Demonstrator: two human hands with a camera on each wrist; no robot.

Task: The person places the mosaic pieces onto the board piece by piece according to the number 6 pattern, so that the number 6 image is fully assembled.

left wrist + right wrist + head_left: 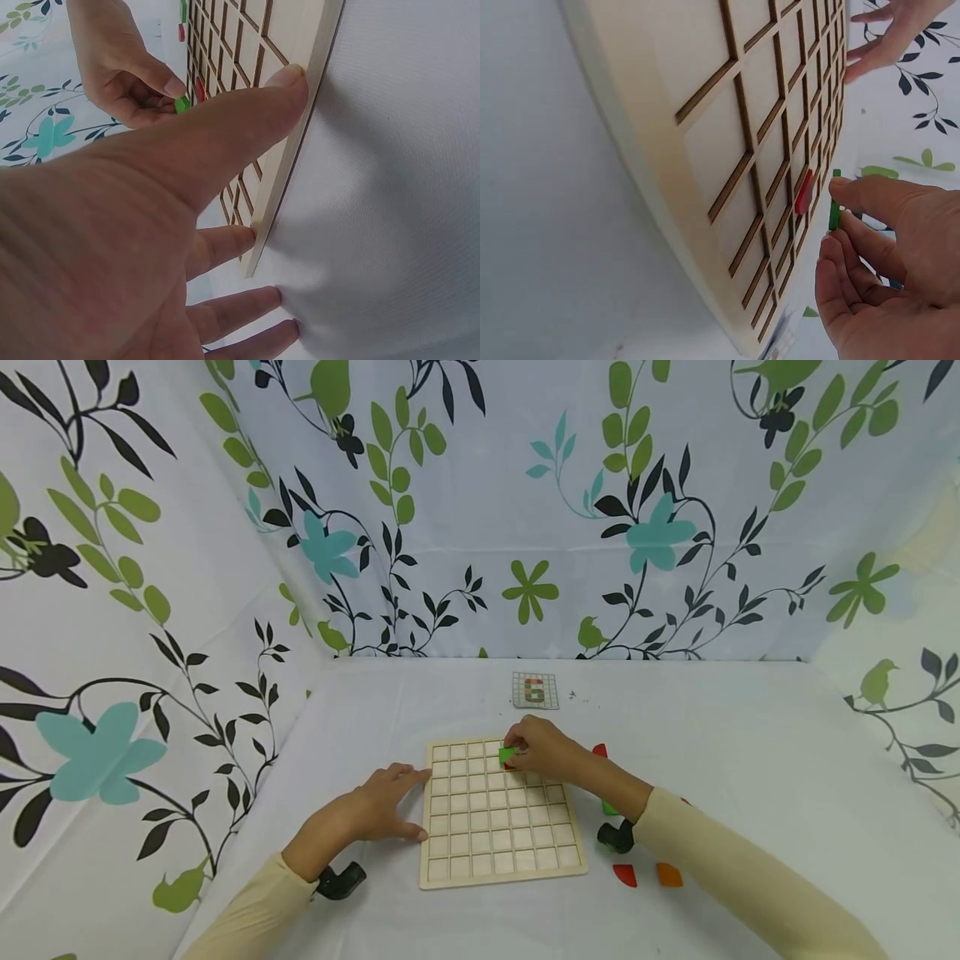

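Note:
A pale wooden grid board (501, 864) lies flat on the white table. Over its far part, my right hand (546, 748) pinches a small green tile (507, 754) between thumb and fingertips. The right wrist view shows this green tile (835, 200) held on edge, just apart from a red piece (804, 193) that sits in the grid. Along the board's left edge, my left hand (382, 806) rests with spread fingers. Its thumb and index finger touch the rim in the left wrist view, while the other fingers lie beside it.
Behind the board lies a small card (536, 691) with a coloured grid pattern. Right of the board are a red quarter-round piece (625, 875), an orange piece (670, 875) and a green piece (610, 808), some partly under the right forearm. A leaf-patterned cloth (480, 510) hangs behind.

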